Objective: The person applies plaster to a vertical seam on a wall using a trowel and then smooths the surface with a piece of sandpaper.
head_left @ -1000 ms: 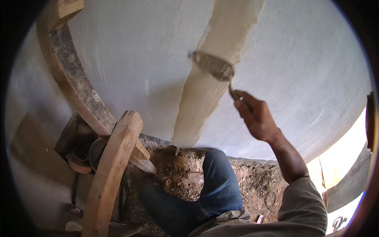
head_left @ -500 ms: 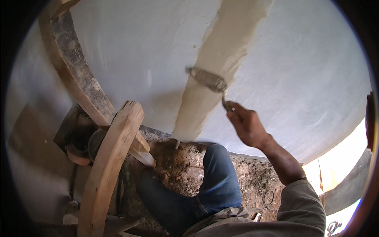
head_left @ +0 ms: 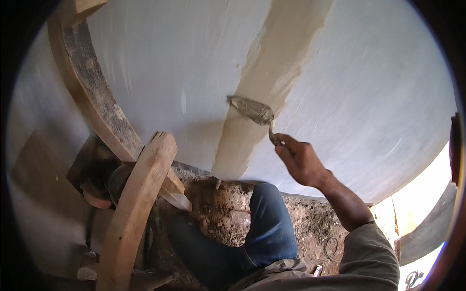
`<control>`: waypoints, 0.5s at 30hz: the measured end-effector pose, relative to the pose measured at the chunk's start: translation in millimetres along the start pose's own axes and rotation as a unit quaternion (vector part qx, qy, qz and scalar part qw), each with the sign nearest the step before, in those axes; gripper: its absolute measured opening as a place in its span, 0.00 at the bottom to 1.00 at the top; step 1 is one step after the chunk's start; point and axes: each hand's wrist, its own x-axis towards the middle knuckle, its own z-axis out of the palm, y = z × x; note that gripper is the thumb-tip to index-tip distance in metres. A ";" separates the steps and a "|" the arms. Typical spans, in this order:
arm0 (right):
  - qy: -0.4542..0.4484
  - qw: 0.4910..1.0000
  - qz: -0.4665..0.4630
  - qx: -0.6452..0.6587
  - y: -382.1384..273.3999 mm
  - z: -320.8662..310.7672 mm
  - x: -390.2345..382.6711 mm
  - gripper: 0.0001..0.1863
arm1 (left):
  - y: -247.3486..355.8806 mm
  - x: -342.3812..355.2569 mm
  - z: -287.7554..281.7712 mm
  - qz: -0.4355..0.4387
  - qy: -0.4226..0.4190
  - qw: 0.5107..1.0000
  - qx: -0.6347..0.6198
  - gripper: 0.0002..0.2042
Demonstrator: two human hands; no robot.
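Fingers wrapped round its handle, my right hand (head_left: 303,162) grips a trowel (head_left: 252,109) smeared with wet grey-beige plaster. The blade points left, lying over the band of beige plaster (head_left: 264,72) that runs down the pale grey wall (head_left: 174,63). Whether the blade presses on the wall or hovers just off it, I cannot tell. The band has ragged, uneven edges and reaches the foot of the wall. My left hand is out of view.
At the left a long wooden board (head_left: 92,102) leans by the wall, and a thick timber (head_left: 138,208) stands in front. Rough, crumbly ground (head_left: 218,203) lies below the wall, around my bent knee (head_left: 269,213). A thin loop of wire (head_left: 331,247) rests at the lower right.
My right hand and the trowel have shifted slightly down and left across the plaster band. The whole view has tilted a little too.
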 end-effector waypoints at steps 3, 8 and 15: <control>0.081 0.997 0.007 -0.005 -20.5 -42.1 18.6 0.18 | 1.0 -2.9 -1.4 -0.001 0.001 1.000 -0.003 0.26; 0.168 0.986 -0.003 -0.010 -58.6 -93.2 50.6 0.21 | 2.7 -4.1 4.7 0.002 -0.005 1.000 -0.009 0.26; 0.132 0.990 -0.033 -0.034 -24.4 -61.3 30.0 0.22 | 5.7 -6.8 11.6 0.007 -0.010 1.000 -0.021 0.26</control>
